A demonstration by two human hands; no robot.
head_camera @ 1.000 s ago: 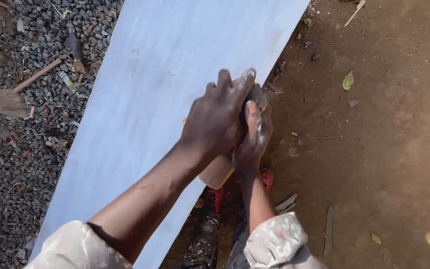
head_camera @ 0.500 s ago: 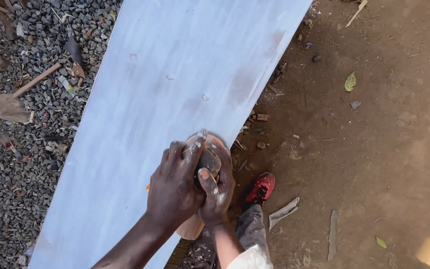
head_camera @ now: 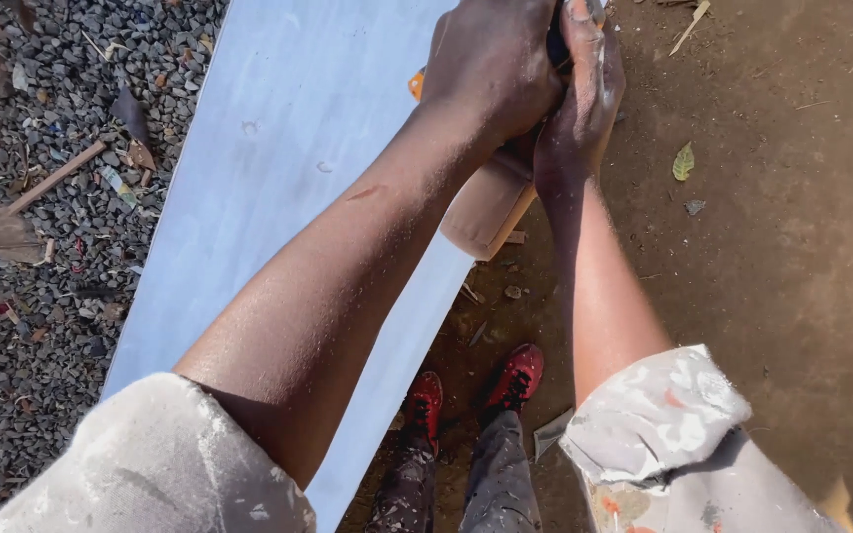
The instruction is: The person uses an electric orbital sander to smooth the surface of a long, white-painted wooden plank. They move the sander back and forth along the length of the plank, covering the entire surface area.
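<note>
Both hands [head_camera: 535, 79] now farther up the pale board [head_camera: 278, 197], gripping a tool [head_camera: 486, 202].

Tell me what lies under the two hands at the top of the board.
Under the left hand and right hand a tan wooden block sticks out, resting over the pale board. An orange bit peeks out beside it. What they grip is covered.

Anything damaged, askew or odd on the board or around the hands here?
Two small dents mark the pale board left of the forearms. Both hands, left hand and right hand, clamp a tan block at its right edge. Nothing else stands out.
</note>
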